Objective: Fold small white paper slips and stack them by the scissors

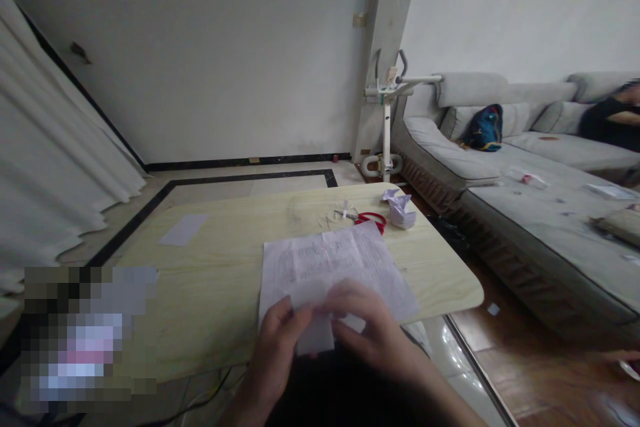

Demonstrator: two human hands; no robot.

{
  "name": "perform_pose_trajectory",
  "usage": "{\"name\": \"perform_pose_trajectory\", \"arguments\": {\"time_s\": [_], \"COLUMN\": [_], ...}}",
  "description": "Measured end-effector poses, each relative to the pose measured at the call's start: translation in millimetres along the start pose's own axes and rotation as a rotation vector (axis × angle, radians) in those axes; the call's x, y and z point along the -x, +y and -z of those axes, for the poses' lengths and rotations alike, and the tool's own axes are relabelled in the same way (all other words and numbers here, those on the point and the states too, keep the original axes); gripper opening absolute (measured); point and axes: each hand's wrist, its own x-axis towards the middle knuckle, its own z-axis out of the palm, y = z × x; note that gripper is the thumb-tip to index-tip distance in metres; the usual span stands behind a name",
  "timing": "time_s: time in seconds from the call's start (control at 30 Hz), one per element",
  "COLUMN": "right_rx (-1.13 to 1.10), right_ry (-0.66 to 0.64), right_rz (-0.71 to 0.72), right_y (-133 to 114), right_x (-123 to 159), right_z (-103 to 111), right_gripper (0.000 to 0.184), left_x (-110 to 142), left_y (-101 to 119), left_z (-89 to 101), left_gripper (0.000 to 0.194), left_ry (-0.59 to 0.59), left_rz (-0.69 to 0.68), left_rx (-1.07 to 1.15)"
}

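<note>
Between my two hands is a small piece of white paper point(316, 335), held over the near edge of the table. My left hand point(283, 337) grips its left side, thumb on top. My right hand point(363, 317), blurred by motion, has its fingers closed at the paper's right side; a white flap shows under them. Beneath lies a large creased printed sheet point(320, 255). Beyond it are red-handled scissors point(370, 219) with thin paper strips by the blades, and folded pale purple paper point(401, 211) at the far right corner.
The pale wooden table point(220, 280) carries another small paper sheet point(183, 229) at left. A pixelated patch covers its left front corner. To the right stand a grey sofa point(540, 197) with a blue bag point(487, 127), a person in dark clothes point(613, 120), and a white exercise machine point(387, 123).
</note>
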Motion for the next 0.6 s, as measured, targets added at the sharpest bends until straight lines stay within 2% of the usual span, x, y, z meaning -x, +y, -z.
{"name": "perform_pose_trajectory", "arguments": {"time_s": [0.13, 0.27, 0.43, 0.6], "right_rx": [0.006, 0.005, -0.031, -0.015], "right_ry": [0.03, 0.042, 0.067, 0.178], "right_rz": [0.032, 0.024, 0.036, 0.027], "right_y": [4.3, 3.4, 2.3, 4.5], "right_x": [-0.8, -0.1, -0.8, -0.6], "right_z": [2.2, 4.4, 4.2, 0.8], "right_gripper": [0.021, 0.012, 0.009, 0.015], "left_x": [0.8, 3.1, 6.6, 2.7], "left_y": [-3.3, -1.2, 4.5, 4.6], "left_z": [-1.0, -1.3, -1.3, 4.3], "left_gripper": [0.035, 0.029, 0.027, 0.033], "left_ry": [0.021, 0.04, -0.022, -0.141], "left_rz": [-0.01, -0.075, -0.097, -0.196], "left_rx": [-0.048, -0.096, -0.179, -0.359]}}
